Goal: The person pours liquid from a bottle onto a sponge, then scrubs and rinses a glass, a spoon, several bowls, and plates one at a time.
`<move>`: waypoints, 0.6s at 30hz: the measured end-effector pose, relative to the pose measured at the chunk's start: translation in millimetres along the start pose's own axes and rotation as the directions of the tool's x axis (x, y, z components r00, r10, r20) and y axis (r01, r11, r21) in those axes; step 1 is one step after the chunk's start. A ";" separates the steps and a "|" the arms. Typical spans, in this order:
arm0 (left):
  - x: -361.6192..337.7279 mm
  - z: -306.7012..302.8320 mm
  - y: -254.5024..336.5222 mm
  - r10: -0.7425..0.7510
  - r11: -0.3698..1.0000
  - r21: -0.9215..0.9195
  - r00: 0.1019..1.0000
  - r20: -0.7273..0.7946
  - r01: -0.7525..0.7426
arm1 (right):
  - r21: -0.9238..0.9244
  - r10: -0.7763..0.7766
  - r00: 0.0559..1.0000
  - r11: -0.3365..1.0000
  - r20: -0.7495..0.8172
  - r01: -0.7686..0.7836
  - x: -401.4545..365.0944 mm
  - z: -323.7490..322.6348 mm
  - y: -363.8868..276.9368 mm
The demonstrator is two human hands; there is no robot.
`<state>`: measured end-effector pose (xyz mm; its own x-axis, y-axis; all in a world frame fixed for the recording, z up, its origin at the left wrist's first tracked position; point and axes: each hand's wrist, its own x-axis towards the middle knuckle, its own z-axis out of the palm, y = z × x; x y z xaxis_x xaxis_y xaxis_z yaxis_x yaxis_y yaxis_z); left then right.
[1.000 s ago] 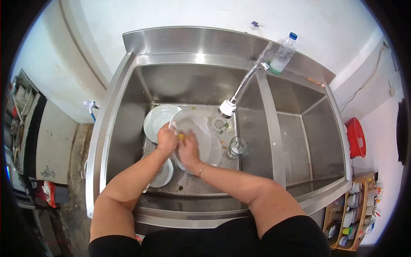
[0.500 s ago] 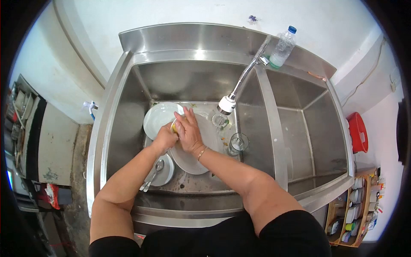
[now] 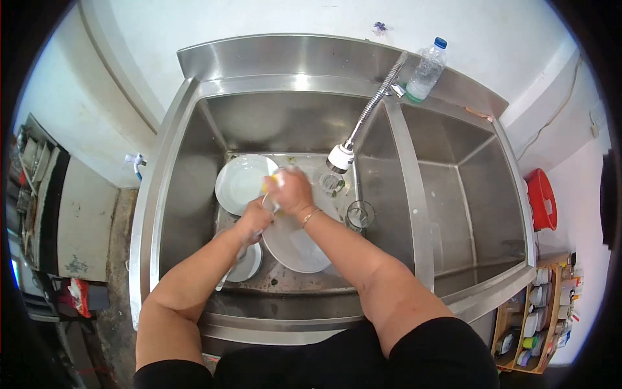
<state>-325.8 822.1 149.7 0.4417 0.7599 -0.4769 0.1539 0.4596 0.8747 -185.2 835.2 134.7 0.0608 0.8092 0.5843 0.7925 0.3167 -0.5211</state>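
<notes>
Both hands are over the left basin of a steel sink (image 3: pixel 298 117). My left hand (image 3: pixel 254 219) is closed around a small white dish (image 3: pixel 268 202), mostly hidden by the fingers. My right hand (image 3: pixel 291 190), blurred by motion, presses a yellow sponge (image 3: pixel 278 176) against it. Below the hands lies a large white oval plate (image 3: pixel 301 249). Behind them to the left is a round white plate (image 3: pixel 243 181). A smaller white plate (image 3: pixel 246 264) with cutlery sits under my left forearm. Two glasses stand to the right, a clear glass (image 3: pixel 360 215) and another glass (image 3: pixel 330 184).
A flexible tap (image 3: pixel 341 155) hangs over the left basin. A plastic bottle (image 3: pixel 427 70) stands on the back ledge. To the right are a second basin (image 3: pixel 466 214), a red tub (image 3: pixel 541 199) and a wooden rack (image 3: pixel 531 318) of dishes. Food scraps lie on the basin floor.
My right hand has shifted a little up and right, and its fingers have curled over the sponge. My left hand has dropped slightly. The oval plate sits slightly lower and further right.
</notes>
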 end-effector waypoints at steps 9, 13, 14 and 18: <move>-3.6 -9.0 15.9 -0.135 0.990 0.052 0.986 0.097 0.130 | 0.003 0.399 0.892 0.912 0.213 -0.409 -0.5 -10.5 -29.8; -6.1 -5.8 10.4 -0.009 0.998 0.062 0.999 -0.052 0.012 | 0.082 0.601 0.783 0.782 0.162 -0.617 3.8 -7.5 4.3; -9.9 -6.6 11.8 -0.011 0.998 0.062 0.998 -0.059 0.015 | 0.085 0.599 0.783 0.783 0.168 -0.617 -1.0 -9.2 10.8; -2.2 -7.8 10.9 -0.057 0.995 0.085 0.996 0.070 0.051 | -0.041 0.583 0.779 0.805 0.231 -0.591 -7.7 -6.0 2.7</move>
<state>-332.0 828.9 159.7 0.4927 0.6985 -0.5190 0.2508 0.4571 0.8533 -179.9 826.8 132.6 0.3697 0.9291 0.0075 0.6270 -0.2435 -0.7400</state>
